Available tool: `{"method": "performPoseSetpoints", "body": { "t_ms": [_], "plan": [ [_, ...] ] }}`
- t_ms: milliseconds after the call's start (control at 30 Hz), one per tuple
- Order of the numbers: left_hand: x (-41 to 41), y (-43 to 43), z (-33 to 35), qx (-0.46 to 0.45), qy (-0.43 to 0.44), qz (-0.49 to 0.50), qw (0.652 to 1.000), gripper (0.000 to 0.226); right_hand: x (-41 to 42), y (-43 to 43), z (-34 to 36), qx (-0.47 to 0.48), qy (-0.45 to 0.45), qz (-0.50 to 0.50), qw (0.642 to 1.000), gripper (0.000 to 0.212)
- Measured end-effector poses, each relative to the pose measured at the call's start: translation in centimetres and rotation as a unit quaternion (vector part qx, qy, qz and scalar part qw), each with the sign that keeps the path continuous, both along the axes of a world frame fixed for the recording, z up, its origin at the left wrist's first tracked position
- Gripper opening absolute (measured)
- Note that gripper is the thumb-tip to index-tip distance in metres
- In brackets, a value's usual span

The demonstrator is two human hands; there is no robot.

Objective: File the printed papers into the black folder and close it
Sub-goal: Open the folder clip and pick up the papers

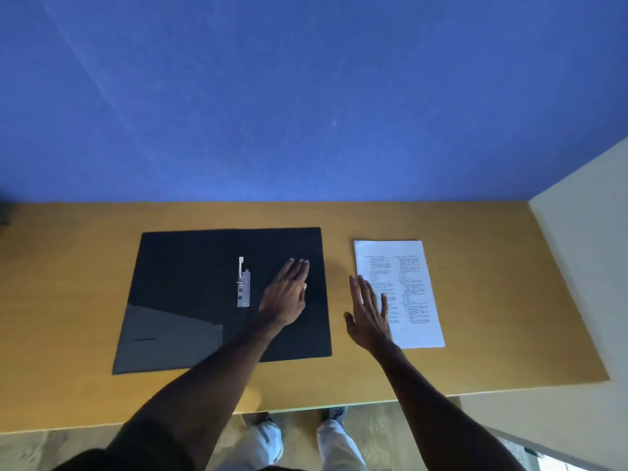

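Head view shows the black folder (190,294) lying open on the worktop (68,300), its metal fastener (243,285) running away from the person along the spine. Right of that fastener the left hand (287,294) rests flat and released on the inner cover. Further right, the right hand (368,317) hovers spread, grasping nothing, over the printed papers (407,283), whose long axis points away from the person. Loose sheets could fan or slide when lifted one-handed, I judge.

Bare desk (492,334) btwn folder (190,266) & papers (407,266); wall (577,249) crowds right.
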State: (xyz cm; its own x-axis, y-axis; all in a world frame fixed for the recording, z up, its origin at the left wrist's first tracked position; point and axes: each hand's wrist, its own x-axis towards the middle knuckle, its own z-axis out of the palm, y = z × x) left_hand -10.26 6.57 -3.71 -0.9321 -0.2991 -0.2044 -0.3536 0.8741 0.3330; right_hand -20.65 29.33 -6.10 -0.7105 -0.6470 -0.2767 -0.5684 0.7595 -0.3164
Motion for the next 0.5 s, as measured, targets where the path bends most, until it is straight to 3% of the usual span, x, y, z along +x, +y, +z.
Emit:
{"method": "performPoseSetpoints", "body": {
  "t_ms": [267, 400, 500],
  "plan": [
    [-5.8, 11.0, 0.7, 0.083, -0.037, 0.007, 0.996, 0.061, -6.2, 7.3, 0.2, 0.032, 0.000, -0.057, 0.998, 0.088],
    [-7.7, 13.9, 0.5, 0.101, -0.086, 0.004, 0.991, 0.066, -8.6, 9.8, 0.5, -0.011, 0.012, -0.194, 0.981, 0.075],
    [-8.8, 15.3, 0.2, 0.151, -0.121, 0.024, 0.981, 0.071, -10.6, 11.2, 0.9, -0.039, -0.061, -0.310, 0.948, 0.067]
  ]
}}
